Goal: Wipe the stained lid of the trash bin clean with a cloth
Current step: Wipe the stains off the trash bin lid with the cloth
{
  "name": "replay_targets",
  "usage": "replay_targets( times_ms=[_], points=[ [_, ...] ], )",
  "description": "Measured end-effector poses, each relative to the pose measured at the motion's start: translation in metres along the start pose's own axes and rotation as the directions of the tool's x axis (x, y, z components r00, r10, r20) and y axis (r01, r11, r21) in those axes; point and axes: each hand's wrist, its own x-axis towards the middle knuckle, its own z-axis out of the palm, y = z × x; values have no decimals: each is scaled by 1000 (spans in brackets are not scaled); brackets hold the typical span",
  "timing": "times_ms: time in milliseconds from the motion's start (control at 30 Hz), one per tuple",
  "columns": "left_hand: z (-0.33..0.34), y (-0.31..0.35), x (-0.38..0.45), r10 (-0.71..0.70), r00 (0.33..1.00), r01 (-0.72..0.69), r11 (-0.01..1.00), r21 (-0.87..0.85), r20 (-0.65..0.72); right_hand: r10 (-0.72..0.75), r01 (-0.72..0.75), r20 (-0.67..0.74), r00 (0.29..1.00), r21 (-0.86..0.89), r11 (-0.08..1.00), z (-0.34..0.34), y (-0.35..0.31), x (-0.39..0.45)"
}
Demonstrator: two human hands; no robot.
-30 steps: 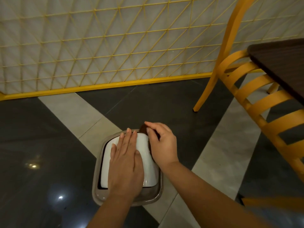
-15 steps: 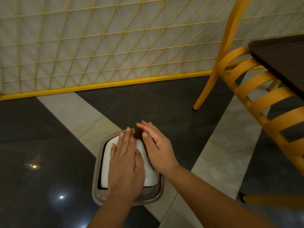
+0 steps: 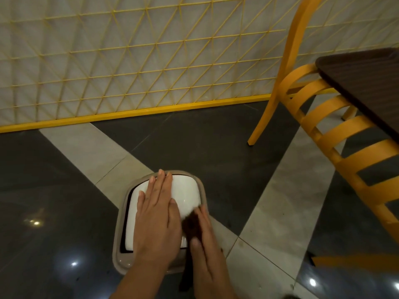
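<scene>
White domed bin lid [image 3: 185,190] in taupe rim, dark cloth [image 3: 191,226] at right edge

The left hand [image 3: 156,214] is lying flat across the white lid [image 3: 185,195], hiding most of its left half and any stains there. The right hand [image 3: 205,244] is smeared by motion blur, its fingers hard to separate, and it is covering most of the dark cloth [image 3: 191,226], whose shape cannot be made out. Both forearms are running out of the bottom edge. The trash bin [image 3: 123,262] body is hidden beneath its own rim. Far right of the hands, the table [image 3: 362,83] and yellow chair [image 3: 336,134] are being cut off by the frame.
</scene>
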Motion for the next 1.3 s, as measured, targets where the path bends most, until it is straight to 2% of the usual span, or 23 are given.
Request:
replay_targets(
  times_ms=[33,133,200,400,533,700,767,1067,1167,1300],
  points=[
    [1,0,0,7,1000,-7,1000,3,4,21,-22,12,1000,13,1000,-4,-5,20],
    [2,0,0,1,1000,-1,1000,4,2,290,-295,52,955,111,949,-14,-14,79],
    [2,0,0,-12,1000,12,1000,1,1,348,-352,54,936,85,932,-13,-10,89],
    [-1,5,2,-29,999,28,999,39,25,497,-496,-55,866,24,868,-14,5,16],
    [-1,5,1,-31,999,30,999,36,27,475,-475,-20,880,-48,879,-15,3,-16],
    [-1,4,1,-18,1000,17,999,33,22,423,-415,45,905,-125,901,-22,3,95],
    [0,3,1,-28,999,27,999,29,17,420,-416,55,906,-77,906,-20,5,117],
    [-1,6,1,-33,999,33,999,19,0,495,-492,-71,866,52,869,-11,7,-22],
    [-1,5,1,-29,1000,29,999,15,-5,487,-480,-89,869,90,873,-6,-5,3],
    [1,4,1,-30,1000,29,999,43,1,374,-375,-31,927,-31,927,-7,-27,77]
  ],
)
